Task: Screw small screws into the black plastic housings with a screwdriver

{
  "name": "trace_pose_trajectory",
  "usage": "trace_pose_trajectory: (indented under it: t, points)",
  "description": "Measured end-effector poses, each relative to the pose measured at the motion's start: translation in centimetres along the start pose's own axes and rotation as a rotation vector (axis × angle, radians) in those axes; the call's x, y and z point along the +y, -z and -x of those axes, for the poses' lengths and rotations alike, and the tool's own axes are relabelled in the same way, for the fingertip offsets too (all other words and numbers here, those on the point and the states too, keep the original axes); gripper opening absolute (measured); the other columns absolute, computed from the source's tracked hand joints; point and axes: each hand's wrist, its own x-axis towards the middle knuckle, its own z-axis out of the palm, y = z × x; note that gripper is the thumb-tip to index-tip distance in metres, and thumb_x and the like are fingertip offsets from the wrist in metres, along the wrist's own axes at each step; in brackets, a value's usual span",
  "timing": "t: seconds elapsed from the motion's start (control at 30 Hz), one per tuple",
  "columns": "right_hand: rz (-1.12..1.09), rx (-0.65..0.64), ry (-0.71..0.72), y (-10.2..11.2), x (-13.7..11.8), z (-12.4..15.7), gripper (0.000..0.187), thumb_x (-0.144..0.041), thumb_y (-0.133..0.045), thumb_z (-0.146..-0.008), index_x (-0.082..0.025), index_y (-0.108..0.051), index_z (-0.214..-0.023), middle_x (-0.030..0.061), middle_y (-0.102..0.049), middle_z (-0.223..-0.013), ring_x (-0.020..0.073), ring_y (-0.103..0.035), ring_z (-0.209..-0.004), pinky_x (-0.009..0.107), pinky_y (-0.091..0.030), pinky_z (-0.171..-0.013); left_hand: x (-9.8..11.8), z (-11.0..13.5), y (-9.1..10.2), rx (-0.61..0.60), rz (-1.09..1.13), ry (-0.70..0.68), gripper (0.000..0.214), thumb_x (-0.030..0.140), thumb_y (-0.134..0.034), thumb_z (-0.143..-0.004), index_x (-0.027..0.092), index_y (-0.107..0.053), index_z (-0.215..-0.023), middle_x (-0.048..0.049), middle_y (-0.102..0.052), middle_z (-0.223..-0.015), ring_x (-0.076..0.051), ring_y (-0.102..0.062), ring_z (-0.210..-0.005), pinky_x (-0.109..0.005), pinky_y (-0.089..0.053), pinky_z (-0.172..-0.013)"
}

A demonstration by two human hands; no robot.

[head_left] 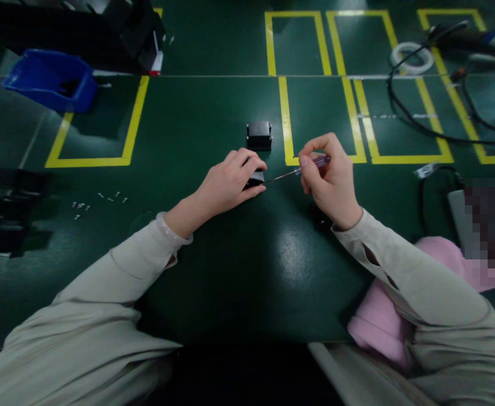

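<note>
My left hand [230, 183] is closed round a small black part [255, 179] that rests on the green table mat [213, 270]. My right hand [329, 180] pinches a thin screwdriver [302, 169] with a purple handle; its metal tip points left and meets the side of that black part. A second small black box-shaped part [259, 135] stands just behind my left hand, untouched.
Several small screws [99, 200] lie scattered to the left. A blue bin [52, 79] sits far left, dark black pieces [10, 211] at the left edge. Yellow tape outlines [315, 113] mark the mat; black cables [416, 113] and a white ring lie far right. Pink cloth [382, 321] is at my right elbow.
</note>
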Motion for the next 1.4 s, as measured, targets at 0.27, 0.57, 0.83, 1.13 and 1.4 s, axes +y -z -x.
trace_pose_trajectory:
  t: [0.27,0.57,0.83,1.13,1.4]
  points:
    - [-0.019,-0.009,-0.010,-0.03,-0.25,0.06,0.021,-0.046,-0.055,-0.100,-0.026,-0.052,-0.093,-0.0073,-0.048,-0.061,0.0071,-0.044,-0.043,0.029,-0.032,-0.042,-0.13,-0.10,-0.02,-0.009,0.013,-0.005,0.038,0.036,-0.062,-0.096,0.018,-0.053,-0.128,-0.0134,-0.056,-0.132,-0.029,-0.056,-0.117,-0.041,-0.054,-0.090]
    - [-0.042,-0.026,0.010,0.01,0.03,0.09,0.020,-0.047,-0.055,-0.100,-0.027,-0.052,-0.101,-0.0070,-0.049,-0.064,0.0074,-0.044,-0.044,0.029,-0.033,-0.043,-0.16,0.00,0.15,-0.021,0.023,-0.012,0.037,0.035,-0.061,-0.097,0.018,-0.052,-0.128,-0.0138,-0.056,-0.133,-0.029,-0.056,-0.117,-0.043,-0.054,-0.091]
    - [-0.035,-0.007,0.008,-0.13,0.01,0.08,0.019,-0.044,-0.054,-0.101,-0.025,-0.052,-0.096,-0.0087,-0.045,-0.059,0.0057,-0.042,-0.040,0.027,-0.031,-0.041,-0.15,-0.10,0.07,-0.006,0.013,-0.018,0.037,0.035,-0.061,-0.097,0.017,-0.052,-0.128,-0.0133,-0.056,-0.132,-0.029,-0.056,-0.117,-0.043,-0.054,-0.093]
    - [-0.006,-0.001,0.031,-0.11,0.24,0.17,0.019,-0.044,-0.056,-0.100,-0.026,-0.052,-0.100,-0.0052,-0.056,-0.075,0.0054,-0.047,-0.047,0.028,-0.037,-0.045,-0.12,-0.10,-0.06,-0.001,0.009,-0.023,0.039,0.034,-0.063,-0.096,0.017,-0.052,-0.128,-0.0135,-0.056,-0.132,-0.028,-0.057,-0.117,-0.042,-0.055,-0.091]
    - [0.006,0.005,0.064,-0.08,0.53,0.02,0.021,-0.046,-0.054,-0.100,-0.026,-0.051,-0.101,-0.0040,-0.053,-0.074,0.0077,-0.047,-0.053,0.028,-0.037,-0.048,-0.24,-0.09,-0.04,0.003,0.007,-0.027,0.038,0.034,-0.062,-0.096,0.017,-0.051,-0.129,-0.0138,-0.056,-0.132,-0.028,-0.057,-0.116,-0.043,-0.055,-0.091]
